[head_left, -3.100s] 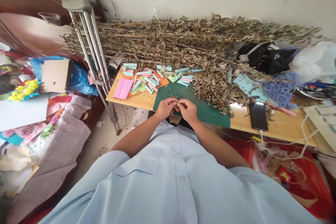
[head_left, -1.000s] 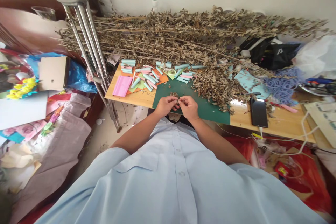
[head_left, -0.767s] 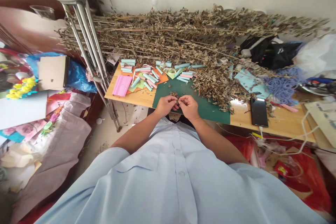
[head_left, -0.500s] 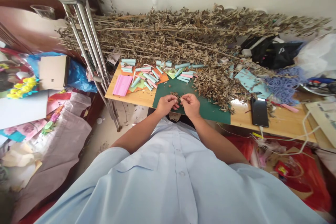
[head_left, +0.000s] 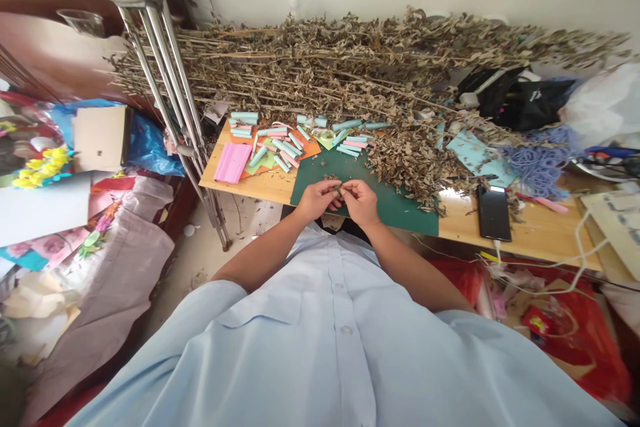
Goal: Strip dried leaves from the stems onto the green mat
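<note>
My left hand [head_left: 319, 201] and my right hand [head_left: 361, 201] meet above the near edge of a green mat [head_left: 395, 210]. Thumbs and fingertips of both are pinched on small bits of dried leaf [head_left: 339, 189], partly hidden by the fingers. A few more crumbs lie on the mat just behind them. To the right of my right hand a loose pile of dried leaves [head_left: 407, 163] covers part of the mat. Several blue and pink paper rolls [head_left: 286, 149] lie left of and behind my hands, beside a pink paper stack [head_left: 233, 162].
Long dried leafy stalks [head_left: 300, 60] fill the back of the table. Metal crutches [head_left: 173, 80] lean at its left end. On the right are a black phone [head_left: 495, 212] with a charging cable, purple yarn [head_left: 540, 163] and a black bag [head_left: 543, 103].
My right hand has shifted slightly left, and the fingertips of both hands have come closer together over the leaf bits. The things on the table stay put.
</note>
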